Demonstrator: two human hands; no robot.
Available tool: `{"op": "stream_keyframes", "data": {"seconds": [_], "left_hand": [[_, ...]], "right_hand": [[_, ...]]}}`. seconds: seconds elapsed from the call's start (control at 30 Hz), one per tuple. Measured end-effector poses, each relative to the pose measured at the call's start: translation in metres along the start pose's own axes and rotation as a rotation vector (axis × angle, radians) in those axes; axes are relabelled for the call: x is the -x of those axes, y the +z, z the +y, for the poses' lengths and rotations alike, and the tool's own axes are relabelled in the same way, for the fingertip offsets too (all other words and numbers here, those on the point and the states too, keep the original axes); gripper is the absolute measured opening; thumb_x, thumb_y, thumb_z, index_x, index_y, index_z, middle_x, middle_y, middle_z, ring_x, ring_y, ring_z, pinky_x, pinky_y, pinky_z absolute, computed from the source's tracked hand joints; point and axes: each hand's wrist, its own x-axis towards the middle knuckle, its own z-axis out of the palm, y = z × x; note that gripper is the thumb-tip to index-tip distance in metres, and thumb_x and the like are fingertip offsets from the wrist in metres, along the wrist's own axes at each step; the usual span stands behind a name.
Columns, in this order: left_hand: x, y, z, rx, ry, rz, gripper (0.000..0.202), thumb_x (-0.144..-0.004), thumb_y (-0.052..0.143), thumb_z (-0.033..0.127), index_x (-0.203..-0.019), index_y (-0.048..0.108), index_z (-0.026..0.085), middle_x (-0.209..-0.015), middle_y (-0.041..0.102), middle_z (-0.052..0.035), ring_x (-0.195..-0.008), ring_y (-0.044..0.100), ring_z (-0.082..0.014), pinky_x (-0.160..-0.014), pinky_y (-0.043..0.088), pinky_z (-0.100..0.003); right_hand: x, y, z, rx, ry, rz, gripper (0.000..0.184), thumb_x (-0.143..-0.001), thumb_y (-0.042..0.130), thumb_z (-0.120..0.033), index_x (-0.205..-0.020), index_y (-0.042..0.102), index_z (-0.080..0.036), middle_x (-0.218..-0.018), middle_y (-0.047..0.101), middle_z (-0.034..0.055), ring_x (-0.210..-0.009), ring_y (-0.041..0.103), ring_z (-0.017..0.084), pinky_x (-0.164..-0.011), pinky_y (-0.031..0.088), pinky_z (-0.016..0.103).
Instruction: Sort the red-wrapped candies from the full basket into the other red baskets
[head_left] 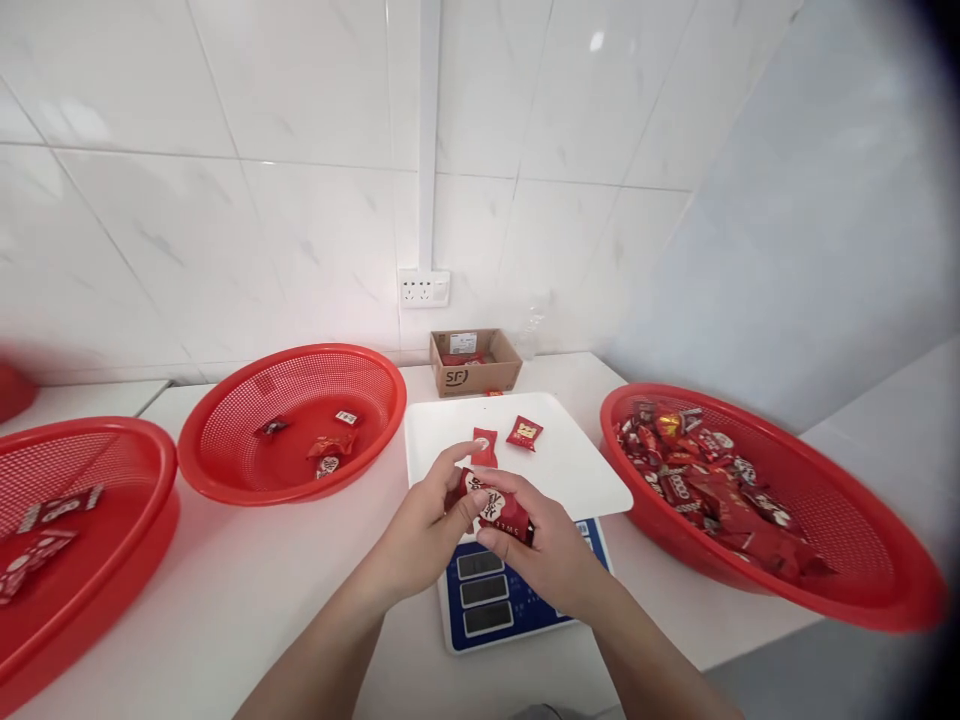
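Both of my hands meet over the front of a scale and hold one red candy packet (491, 503) with white print between them. My left hand (424, 530) pinches its left end with thumb and forefinger. My right hand (546, 548) wraps round its right side. The scale has a white square tray (585, 470) and a blue front panel (484, 610) with three displays. Two small red wrapped candies (484, 446) (524, 432) lie on the tray behind my hands.
A red mesh basket (847, 520) at right holds several red packets. Another red basket (225, 440) behind left holds a few candies, and a third (112, 500) at far left holds a few. A small open cardboard box (474, 375) stands by the tiled wall.
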Motion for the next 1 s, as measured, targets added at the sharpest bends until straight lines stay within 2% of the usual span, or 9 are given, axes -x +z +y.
{"op": "stream_keyframes", "data": {"seconds": [0.1, 0.13, 0.2, 0.3, 0.43, 0.6, 0.8, 0.93, 1.0], "left_hand": [[0.0, -0.003, 0.003, 0.036, 0.007, 0.011, 0.037, -0.088, 0.045, 0.035, -0.123, 0.04, 0.023, -0.075, 0.049, 0.0015, -0.069, 0.047, -0.0126, -0.062, 0.041, -0.024], [0.0, -0.004, 0.004, 0.038, 0.01, 0.007, 0.035, -0.088, 0.045, 0.035, -0.121, 0.04, 0.023, -0.075, 0.049, 0.0016, -0.069, 0.047, -0.0126, -0.062, 0.04, -0.023], [0.0, -0.004, 0.005, 0.019, 0.005, -0.006, 0.033, -0.088, 0.045, 0.035, -0.119, 0.041, 0.024, -0.072, 0.048, 0.0032, -0.068, 0.047, -0.0123, -0.062, 0.039, -0.023], [-0.001, -0.004, 0.003, -0.129, -0.027, 0.045, 0.033, -0.084, 0.05, 0.037, -0.115, 0.045, 0.025, -0.061, 0.039, 0.0075, -0.059, 0.041, -0.0113, -0.057, 0.035, -0.022], [-0.004, -0.004, -0.005, -0.393, -0.023, 0.139, 0.028, -0.085, 0.046, 0.036, -0.111, 0.051, 0.026, -0.059, 0.039, 0.0069, -0.057, 0.042, -0.0127, -0.054, 0.033, -0.022], [-0.006, -0.004, -0.007, -0.592, -0.018, 0.118, 0.03, -0.087, 0.038, 0.034, -0.112, 0.053, 0.026, -0.059, 0.048, 0.0045, -0.055, 0.045, -0.0147, -0.054, 0.033, -0.024], [-0.004, -0.008, -0.003, -0.695, -0.036, 0.115, 0.032, -0.088, 0.037, 0.038, -0.111, 0.055, 0.025, -0.061, 0.053, 0.0032, -0.057, 0.049, -0.016, -0.052, 0.033, -0.025], [-0.003, -0.011, -0.002, -0.705, -0.041, 0.123, 0.033, -0.088, 0.037, 0.039, -0.112, 0.055, 0.025, -0.06, 0.052, 0.0035, -0.057, 0.049, -0.016, -0.053, 0.035, -0.025], [-0.003, -0.012, -0.001, -0.706, -0.042, 0.13, 0.033, -0.088, 0.036, 0.039, -0.112, 0.055, 0.025, -0.061, 0.052, 0.0034, -0.058, 0.049, -0.016, -0.054, 0.036, -0.025]], "right_hand": [[0.0, 0.003, 0.006, -0.162, 0.037, 0.074, 0.051, -0.084, 0.051, -0.045, -0.129, 0.036, -0.026, -0.103, 0.064, 0.0046, -0.087, 0.06, 0.018, -0.078, 0.049, 0.031], [0.0, 0.003, 0.007, -0.189, 0.063, 0.09, 0.044, -0.086, 0.048, -0.046, -0.123, 0.042, -0.024, -0.092, 0.064, 0.0029, -0.077, 0.06, 0.016, -0.07, 0.049, 0.029], [0.0, 0.001, 0.007, -0.152, 0.114, 0.088, 0.03, -0.087, 0.043, -0.048, -0.097, 0.054, -0.021, -0.072, 0.06, -0.0003, -0.063, 0.054, 0.013, -0.059, 0.045, 0.025], [-0.001, -0.003, 0.004, -0.007, 0.151, 0.066, 0.033, -0.088, 0.042, -0.046, -0.069, 0.051, -0.02, -0.062, 0.055, -0.0019, -0.058, 0.049, 0.012, -0.056, 0.042, 0.024], [-0.004, -0.008, 0.004, 0.126, 0.158, 0.094, 0.029, -0.088, 0.043, -0.04, -0.069, 0.053, -0.02, -0.063, 0.057, -0.0017, -0.059, 0.051, 0.013, -0.058, 0.042, 0.025], [-0.009, -0.019, 0.01, 0.277, 0.18, 0.092, 0.029, -0.087, 0.041, -0.038, -0.069, 0.055, -0.021, -0.063, 0.058, -0.0014, -0.058, 0.051, 0.014, -0.054, 0.039, 0.026], [-0.01, -0.037, 0.016, 0.475, 0.256, 0.101, 0.03, -0.086, 0.043, -0.041, -0.066, 0.054, -0.022, -0.065, 0.06, -0.0001, -0.061, 0.053, 0.016, -0.055, 0.037, 0.027], [-0.011, -0.044, 0.022, 0.565, 0.328, 0.154, 0.021, -0.084, 0.045, -0.038, -0.076, 0.058, -0.023, -0.077, 0.063, 0.001, -0.069, 0.057, 0.018, -0.06, 0.04, 0.03], [-0.011, -0.047, 0.025, 0.594, 0.33, 0.218, 0.02, -0.084, 0.045, -0.036, -0.088, 0.06, -0.023, -0.088, 0.064, 0.003, -0.077, 0.059, 0.019, -0.066, 0.043, 0.033]]}}
